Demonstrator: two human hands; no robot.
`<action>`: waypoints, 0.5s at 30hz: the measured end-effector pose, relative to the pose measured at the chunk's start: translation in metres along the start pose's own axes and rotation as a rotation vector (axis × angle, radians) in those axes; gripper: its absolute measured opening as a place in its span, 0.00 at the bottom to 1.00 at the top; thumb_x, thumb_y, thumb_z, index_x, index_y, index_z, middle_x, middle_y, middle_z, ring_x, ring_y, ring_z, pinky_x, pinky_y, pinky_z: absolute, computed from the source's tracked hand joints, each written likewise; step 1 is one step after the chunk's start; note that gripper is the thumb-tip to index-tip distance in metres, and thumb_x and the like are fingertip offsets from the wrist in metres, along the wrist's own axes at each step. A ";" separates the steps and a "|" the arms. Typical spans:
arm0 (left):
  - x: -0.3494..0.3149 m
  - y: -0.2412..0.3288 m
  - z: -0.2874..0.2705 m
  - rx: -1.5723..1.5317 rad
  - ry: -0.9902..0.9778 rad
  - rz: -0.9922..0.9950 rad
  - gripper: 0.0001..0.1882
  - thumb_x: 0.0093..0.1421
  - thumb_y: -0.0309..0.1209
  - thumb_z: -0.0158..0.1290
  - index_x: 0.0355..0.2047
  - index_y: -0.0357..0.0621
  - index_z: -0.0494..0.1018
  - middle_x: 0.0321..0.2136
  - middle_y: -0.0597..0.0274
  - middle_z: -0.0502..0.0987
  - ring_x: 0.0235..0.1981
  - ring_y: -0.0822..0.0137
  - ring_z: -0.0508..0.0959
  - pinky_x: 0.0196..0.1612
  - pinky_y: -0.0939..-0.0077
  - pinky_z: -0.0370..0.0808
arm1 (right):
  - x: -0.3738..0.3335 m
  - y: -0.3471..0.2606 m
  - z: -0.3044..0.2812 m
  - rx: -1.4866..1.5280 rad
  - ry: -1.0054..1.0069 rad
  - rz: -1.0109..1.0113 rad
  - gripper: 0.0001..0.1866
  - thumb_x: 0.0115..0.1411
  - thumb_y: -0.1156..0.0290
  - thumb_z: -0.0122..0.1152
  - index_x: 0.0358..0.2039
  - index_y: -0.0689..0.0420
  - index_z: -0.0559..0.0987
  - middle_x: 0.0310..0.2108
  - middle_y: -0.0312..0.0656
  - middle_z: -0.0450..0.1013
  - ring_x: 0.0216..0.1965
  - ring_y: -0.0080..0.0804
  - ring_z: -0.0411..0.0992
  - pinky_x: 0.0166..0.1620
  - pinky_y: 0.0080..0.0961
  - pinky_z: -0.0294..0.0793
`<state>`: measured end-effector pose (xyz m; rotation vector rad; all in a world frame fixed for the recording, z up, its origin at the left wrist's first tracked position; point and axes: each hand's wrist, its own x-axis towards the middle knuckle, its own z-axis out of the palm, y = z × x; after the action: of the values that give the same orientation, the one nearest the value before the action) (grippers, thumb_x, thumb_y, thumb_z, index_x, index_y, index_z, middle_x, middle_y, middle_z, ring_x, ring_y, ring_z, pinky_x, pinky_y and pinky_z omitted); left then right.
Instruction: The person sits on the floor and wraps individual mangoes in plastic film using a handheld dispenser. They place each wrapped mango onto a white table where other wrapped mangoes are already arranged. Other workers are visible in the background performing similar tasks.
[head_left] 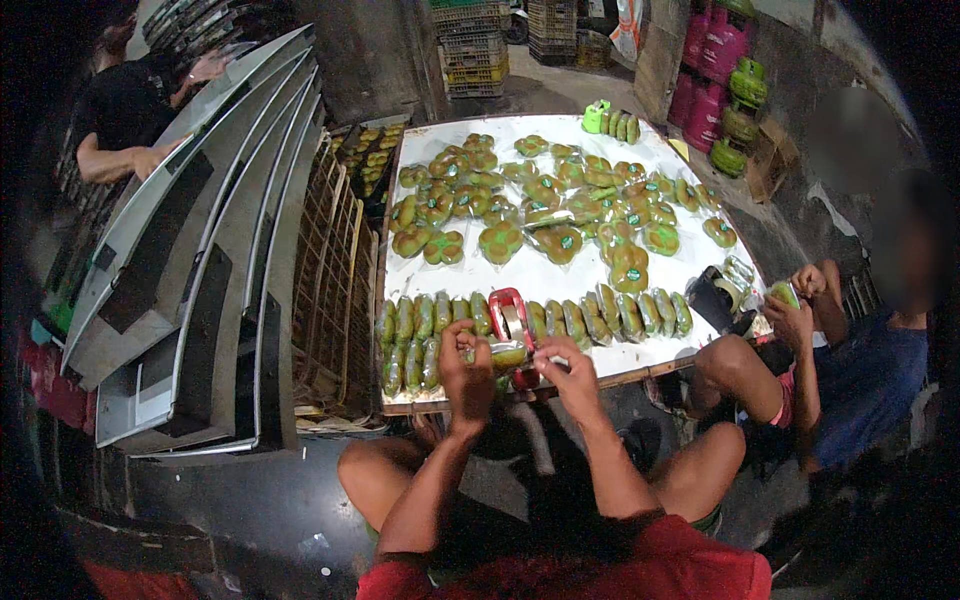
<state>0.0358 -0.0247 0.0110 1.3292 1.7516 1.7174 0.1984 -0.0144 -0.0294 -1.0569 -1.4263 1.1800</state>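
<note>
At the table's near edge, a long clear-wrapped pack of green-brown fruit (508,356) lies between my hands, close in front of a red tape dispenser (510,312). My left hand (467,378) is closed on the pack's left end, fingers curled. Thumb and fingertips pinched, my right hand (568,376) is at the pack's right end; what it pinches, perhaps wrap or tape, is too small to tell. Rows of similar long packs (570,322) lie to both sides of the dispenser. Farther back, round wrapped packs (500,241) are spread over the white tabletop (455,279).
Stacked grey panels (215,240) and a crate (335,290) stand left, near a person in black (120,115). On the right, a person in blue (860,385) holds a green fruit (784,294) beside a black tape dispenser (716,298). Gas cylinders (722,50) stand behind.
</note>
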 end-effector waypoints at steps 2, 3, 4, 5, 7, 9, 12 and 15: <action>-0.003 0.003 0.009 0.011 -0.004 0.167 0.13 0.52 0.22 0.51 0.40 0.38 0.69 0.23 0.61 0.71 0.28 0.66 0.72 0.37 0.72 0.70 | 0.012 -0.028 -0.002 0.129 -0.039 -0.172 0.06 0.53 0.72 0.65 0.29 0.61 0.80 0.41 0.43 0.75 0.44 0.33 0.72 0.49 0.27 0.68; -0.006 0.007 0.013 -0.007 -0.050 0.157 0.13 0.52 0.21 0.51 0.39 0.38 0.69 0.23 0.61 0.71 0.28 0.66 0.72 0.37 0.72 0.71 | 0.019 -0.024 -0.001 0.147 -0.022 -0.132 0.06 0.53 0.73 0.65 0.29 0.62 0.80 0.41 0.44 0.75 0.45 0.33 0.72 0.50 0.27 0.67; -0.009 0.008 0.017 -0.024 -0.101 0.145 0.12 0.52 0.21 0.51 0.39 0.38 0.69 0.23 0.61 0.71 0.28 0.66 0.73 0.37 0.72 0.71 | 0.025 -0.013 0.003 0.165 -0.002 -0.089 0.06 0.53 0.73 0.65 0.29 0.62 0.80 0.41 0.44 0.75 0.45 0.33 0.71 0.51 0.27 0.67; -0.012 0.009 0.019 -0.041 -0.150 0.133 0.12 0.52 0.20 0.51 0.38 0.38 0.69 0.23 0.61 0.71 0.28 0.66 0.73 0.37 0.72 0.71 | 0.028 -0.002 0.003 0.183 0.017 -0.045 0.06 0.53 0.74 0.65 0.29 0.62 0.80 0.41 0.44 0.75 0.46 0.33 0.71 0.51 0.26 0.67; -0.011 0.007 0.019 -0.002 -0.172 0.145 0.11 0.52 0.20 0.51 0.38 0.38 0.69 0.23 0.61 0.71 0.28 0.66 0.73 0.38 0.72 0.71 | 0.029 -0.007 0.004 0.061 0.053 -0.041 0.08 0.52 0.75 0.65 0.34 0.61 0.78 0.40 0.45 0.75 0.46 0.34 0.72 0.49 0.27 0.69; -0.011 0.002 0.014 0.011 -0.193 0.161 0.11 0.52 0.20 0.51 0.38 0.38 0.68 0.23 0.61 0.71 0.29 0.67 0.73 0.37 0.73 0.71 | 0.022 -0.015 0.010 0.051 0.108 0.077 0.12 0.51 0.77 0.65 0.37 0.60 0.77 0.39 0.45 0.75 0.45 0.36 0.73 0.48 0.27 0.70; -0.004 -0.004 0.012 -0.078 -0.205 0.074 0.12 0.53 0.20 0.53 0.39 0.39 0.69 0.26 0.64 0.73 0.29 0.70 0.73 0.36 0.76 0.70 | 0.013 -0.033 -0.001 -0.201 -0.059 -0.481 0.18 0.47 0.81 0.68 0.41 0.60 0.75 0.39 0.45 0.75 0.42 0.40 0.74 0.45 0.28 0.72; 0.006 -0.007 0.002 -0.687 -0.447 -0.358 0.12 0.54 0.21 0.55 0.39 0.41 0.70 0.28 0.67 0.74 0.30 0.72 0.73 0.35 0.79 0.70 | 0.008 -0.019 -0.006 -0.247 -0.134 -0.331 0.22 0.42 0.85 0.69 0.40 0.61 0.75 0.38 0.46 0.75 0.41 0.44 0.75 0.46 0.29 0.72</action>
<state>0.0317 -0.0178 0.0064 0.9196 0.9445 1.4668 0.2023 -0.0082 -0.0088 -0.8733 -1.8084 0.8639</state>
